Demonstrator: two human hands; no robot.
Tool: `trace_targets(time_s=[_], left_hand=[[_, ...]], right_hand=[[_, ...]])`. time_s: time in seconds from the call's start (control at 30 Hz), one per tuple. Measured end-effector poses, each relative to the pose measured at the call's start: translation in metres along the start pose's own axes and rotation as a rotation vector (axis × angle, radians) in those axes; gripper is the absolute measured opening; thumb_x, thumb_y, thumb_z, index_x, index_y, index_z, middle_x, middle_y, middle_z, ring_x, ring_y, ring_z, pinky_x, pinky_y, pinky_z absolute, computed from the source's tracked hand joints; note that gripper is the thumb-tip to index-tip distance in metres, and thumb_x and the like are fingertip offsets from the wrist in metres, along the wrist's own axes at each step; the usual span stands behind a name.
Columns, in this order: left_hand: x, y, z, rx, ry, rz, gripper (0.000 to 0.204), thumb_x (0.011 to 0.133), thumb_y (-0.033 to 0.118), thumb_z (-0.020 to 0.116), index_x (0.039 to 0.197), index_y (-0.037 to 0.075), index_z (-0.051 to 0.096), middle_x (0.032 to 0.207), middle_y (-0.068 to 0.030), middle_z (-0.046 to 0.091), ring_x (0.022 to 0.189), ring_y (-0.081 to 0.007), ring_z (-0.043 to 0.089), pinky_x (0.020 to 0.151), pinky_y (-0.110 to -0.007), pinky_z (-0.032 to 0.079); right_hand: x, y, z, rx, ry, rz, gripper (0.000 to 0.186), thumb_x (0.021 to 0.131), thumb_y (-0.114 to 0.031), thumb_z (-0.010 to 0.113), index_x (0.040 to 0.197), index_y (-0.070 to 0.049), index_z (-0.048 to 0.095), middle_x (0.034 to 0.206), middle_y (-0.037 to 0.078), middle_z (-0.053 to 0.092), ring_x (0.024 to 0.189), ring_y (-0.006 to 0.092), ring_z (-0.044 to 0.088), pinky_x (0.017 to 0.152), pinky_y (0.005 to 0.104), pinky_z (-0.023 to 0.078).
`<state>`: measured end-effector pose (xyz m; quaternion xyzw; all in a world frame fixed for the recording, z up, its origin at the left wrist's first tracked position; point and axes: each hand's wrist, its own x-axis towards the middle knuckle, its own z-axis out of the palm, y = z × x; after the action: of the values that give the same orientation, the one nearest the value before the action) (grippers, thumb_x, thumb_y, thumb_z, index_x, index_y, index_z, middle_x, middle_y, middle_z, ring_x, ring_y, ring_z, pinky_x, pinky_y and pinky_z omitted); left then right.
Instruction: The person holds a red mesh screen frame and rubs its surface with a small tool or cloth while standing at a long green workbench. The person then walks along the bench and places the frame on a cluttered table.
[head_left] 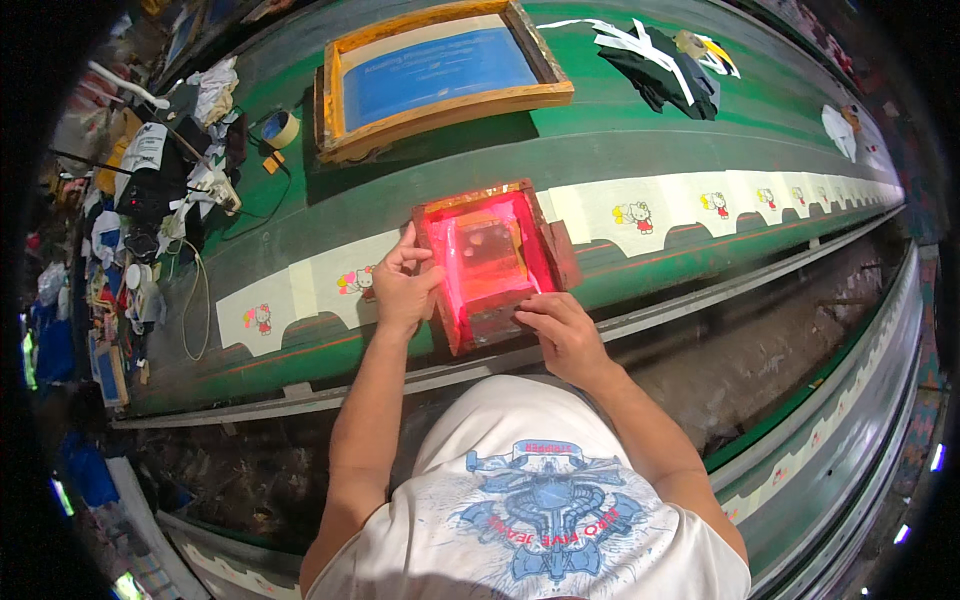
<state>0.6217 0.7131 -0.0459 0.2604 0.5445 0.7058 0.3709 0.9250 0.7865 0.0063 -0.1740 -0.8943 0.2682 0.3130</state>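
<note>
A small screen printing frame [477, 325] with bright pink ink inside lies over a row of pale fabric pieces [600, 205] on a long green table. My left hand [408, 285] is closed on the frame's left side, fingers bent and thumb at the edge. At the near right corner, my right hand [562, 330] pinches the frame's edge, its fingertips beside a pale pink streak. The fabric pieces to both sides carry a small cartoon cat print with balloons. What lies directly under the frame is mostly hidden.
Farther back rests a larger wooden screen frame [445, 115] with blue mesh. Dark cloth with white strips [660, 70] lies at the far right. A tape roll [280, 129], a cable and clutter stand left. A metal rail [690, 290] runs along the table's near edge.
</note>
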Motion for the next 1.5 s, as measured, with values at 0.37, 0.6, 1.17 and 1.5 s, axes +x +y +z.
trace_targets(time_s=[0.37, 0.6, 1.17, 1.5], left_hand=[[0.000, -0.008, 0.012, -0.036, 0.038, -0.116, 0.031, 0.081, -0.020, 0.082, 0.102, 0.000, 0.073, 0.183, -0.0272, 0.042, 0.151, -0.0269, 0.063, 0.115, -0.040, 0.058], [-0.002, -0.014, 0.009, 0.031, 0.068, -0.100, 0.029, 0.081, -0.016, 0.085, 0.102, 0.000, 0.072, 0.182, -0.0283, 0.042, 0.149, -0.0264, 0.065, 0.113, -0.039, 0.060], [0.001, -0.020, 0.016, 0.169, 0.064, -0.057, 0.022, 0.084, -0.006, 0.085, 0.103, -0.001, 0.074, 0.179, -0.0305, 0.046, 0.125, -0.0200, 0.075, 0.100, -0.035, 0.061], [-0.002, -0.025, 0.011, 0.215, 0.051, -0.009, 0.020, 0.085, -0.004, 0.086, 0.101, -0.002, 0.074, 0.177, -0.0339, 0.047, 0.106, -0.0096, 0.075, 0.091, -0.027, 0.061]], right_hand=[[0.001, 0.035, -0.034, 0.180, -0.040, -0.078, 0.052, 0.074, 0.015, 0.077, 0.124, -0.001, 0.079, 0.128, 0.016, 0.075, 0.120, 0.0403, 0.073, 0.101, 0.0504, 0.063], [0.019, 0.018, -0.034, -0.064, -0.156, -0.181, 0.043, 0.086, -0.005, 0.078, 0.129, -0.005, 0.080, 0.129, 0.015, 0.077, 0.119, 0.0364, 0.073, 0.100, 0.0486, 0.059], [0.143, 0.079, -0.010, -0.332, -0.385, -0.117, 0.057, 0.081, 0.008, 0.070, 0.136, -0.006, 0.078, 0.124, 0.016, 0.078, 0.124, 0.0392, 0.070, 0.112, 0.0512, 0.055], [0.072, 0.029, -0.009, -0.299, -0.298, -0.137, 0.059, 0.084, -0.001, 0.072, 0.142, -0.011, 0.079, 0.134, 0.010, 0.075, 0.119, 0.0343, 0.069, 0.102, 0.0469, 0.054]])
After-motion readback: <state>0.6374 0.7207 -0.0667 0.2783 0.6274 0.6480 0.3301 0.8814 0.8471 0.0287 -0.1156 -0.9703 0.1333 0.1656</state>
